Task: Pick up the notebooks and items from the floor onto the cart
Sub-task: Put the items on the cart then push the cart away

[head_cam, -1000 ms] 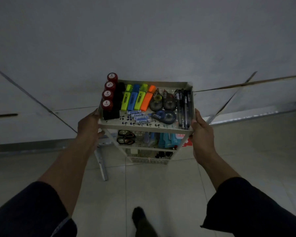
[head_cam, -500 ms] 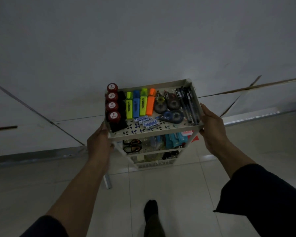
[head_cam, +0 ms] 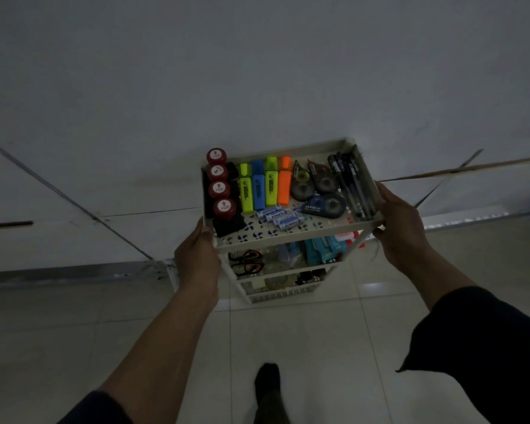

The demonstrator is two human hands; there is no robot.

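The fingers [head_cam: 203, 231] of the left hand [head_cam: 196, 258] are wrapped on the near left corner of the cart [head_cam: 288, 240], thumb along the rim of its top tray; the right hand [head_cam: 401, 228] clamps the near right corner the same way, fingers curled under the edge. So the cart itself sits between the two hands, held at both sides.

On the top tray, from the left hand's side across: four red-capped stamps [head_cam: 219, 182], four highlighters [head_cam: 265, 186] in yellow, blue, yellow-green and orange, small white labelled tubes [head_cam: 280, 217], three correction-tape rollers [head_cam: 315, 191], and black pens [head_cam: 352, 185] nearest the right hand. Scissors [head_cam: 247, 263] and blue packets [head_cam: 322, 249] lie on the shelf below.

No notebooks or loose items show on the tiled floor [head_cam: 288, 338] around the cart, only a dark-socked foot [head_cam: 268, 384]. Judging by that, the gathering looks largely done here, though I cannot tell what lies outside the view.
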